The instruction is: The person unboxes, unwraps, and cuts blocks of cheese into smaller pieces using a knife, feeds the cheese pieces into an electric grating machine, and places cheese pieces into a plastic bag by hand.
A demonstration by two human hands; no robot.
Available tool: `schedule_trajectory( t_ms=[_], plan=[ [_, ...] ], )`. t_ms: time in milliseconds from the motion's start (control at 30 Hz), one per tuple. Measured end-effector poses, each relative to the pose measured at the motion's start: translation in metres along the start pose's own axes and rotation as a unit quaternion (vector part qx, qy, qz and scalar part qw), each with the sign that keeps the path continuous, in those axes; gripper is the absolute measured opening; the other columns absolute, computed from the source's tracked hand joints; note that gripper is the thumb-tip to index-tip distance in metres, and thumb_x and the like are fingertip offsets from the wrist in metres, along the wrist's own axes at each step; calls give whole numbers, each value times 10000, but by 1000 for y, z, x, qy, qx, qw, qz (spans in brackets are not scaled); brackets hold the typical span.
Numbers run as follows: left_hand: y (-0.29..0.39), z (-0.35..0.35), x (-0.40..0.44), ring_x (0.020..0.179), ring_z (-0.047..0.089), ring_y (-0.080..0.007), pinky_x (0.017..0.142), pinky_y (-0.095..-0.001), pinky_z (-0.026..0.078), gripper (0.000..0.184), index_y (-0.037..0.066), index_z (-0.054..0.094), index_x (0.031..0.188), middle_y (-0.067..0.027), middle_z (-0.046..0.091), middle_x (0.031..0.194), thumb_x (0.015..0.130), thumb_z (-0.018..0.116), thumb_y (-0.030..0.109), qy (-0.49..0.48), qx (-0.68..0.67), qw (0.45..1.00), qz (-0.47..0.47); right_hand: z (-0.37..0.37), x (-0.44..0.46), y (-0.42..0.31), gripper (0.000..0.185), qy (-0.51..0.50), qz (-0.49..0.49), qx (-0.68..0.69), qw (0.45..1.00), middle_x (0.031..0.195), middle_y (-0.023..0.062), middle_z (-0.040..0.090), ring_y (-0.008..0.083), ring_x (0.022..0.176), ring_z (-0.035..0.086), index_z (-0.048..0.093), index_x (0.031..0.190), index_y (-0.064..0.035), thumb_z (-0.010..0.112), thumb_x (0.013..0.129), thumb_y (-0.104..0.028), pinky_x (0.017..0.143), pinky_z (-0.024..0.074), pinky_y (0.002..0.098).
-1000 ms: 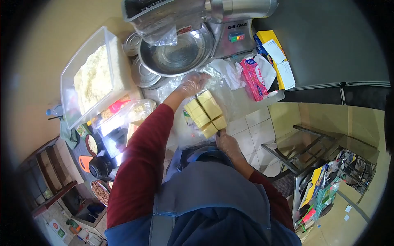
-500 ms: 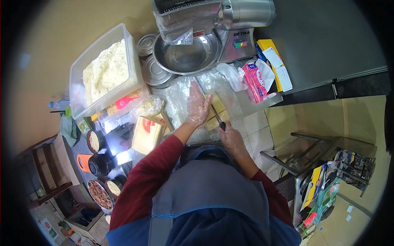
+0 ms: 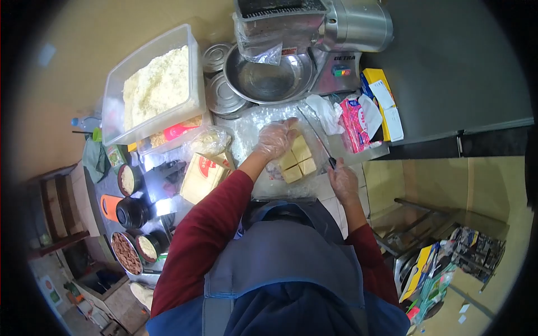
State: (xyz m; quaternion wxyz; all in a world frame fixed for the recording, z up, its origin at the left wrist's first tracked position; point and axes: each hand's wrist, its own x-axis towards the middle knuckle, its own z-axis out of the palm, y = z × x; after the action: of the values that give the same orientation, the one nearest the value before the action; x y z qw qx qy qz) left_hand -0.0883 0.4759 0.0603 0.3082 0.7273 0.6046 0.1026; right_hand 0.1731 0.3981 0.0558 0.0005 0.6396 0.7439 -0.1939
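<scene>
Several pale yellow blocks, perhaps cheese, (image 3: 298, 159) lie together on a plastic-covered surface in front of me. My left hand (image 3: 276, 140), in a clear glove, is closed at their upper left side, its fingers against a block. My right hand (image 3: 343, 182), also gloved, is wrapped round the dark handle of a long knife (image 3: 316, 134). The blade points up and left, to the right of the blocks and apart from them. Left of my left forearm stands a pale block with a red label (image 3: 203, 176).
A steel bowl (image 3: 269, 75) sits under a steel machine (image 3: 339, 84). A clear tub of white shreds (image 3: 157, 89) is at the left, above black bowls (image 3: 131, 213) and a pan of brown pieces (image 3: 126, 252). A pink tissue pack (image 3: 354, 126) lies right.
The knife was over the blocks half a second ago and is now to their right, with my right hand moved right. My left hand has closed against the blocks.
</scene>
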Motion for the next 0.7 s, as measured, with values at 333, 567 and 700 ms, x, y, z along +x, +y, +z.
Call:
schedule_trajectory(
  t_ms=[333, 567, 700],
  plan=[
    [-21, 9, 8, 1137, 602, -406, 1022, -428, 451, 605, 123, 478, 1432, -230, 579, 1312, 911, 612, 400, 3, 115, 993, 15, -5, 48, 16, 382, -18, -156, 51, 986, 1039, 238, 639, 385, 977, 633, 549, 1181, -20, 602, 877, -245, 855, 503, 486],
    [-8, 9, 7, 1083, 634, -382, 941, -459, 492, 471, 1, 555, 1274, -244, 659, 1136, 927, 564, 319, -7, 21, 995, -100, -48, 82, 21, 393, -86, -172, 78, 978, 1095, 233, 644, 381, 1026, 627, 576, 1198, -21, 606, 874, -241, 901, 487, 470],
    [3, -18, 3, 1077, 638, -379, 935, -447, 487, 470, 47, 527, 1329, -223, 671, 1133, 909, 595, 246, -26, -38, 991, -129, -65, 100, 5, 374, -87, -222, 113, 965, 1102, 227, 655, 379, 1021, 633, 576, 1198, -22, 592, 894, -239, 904, 484, 464]
  ],
)
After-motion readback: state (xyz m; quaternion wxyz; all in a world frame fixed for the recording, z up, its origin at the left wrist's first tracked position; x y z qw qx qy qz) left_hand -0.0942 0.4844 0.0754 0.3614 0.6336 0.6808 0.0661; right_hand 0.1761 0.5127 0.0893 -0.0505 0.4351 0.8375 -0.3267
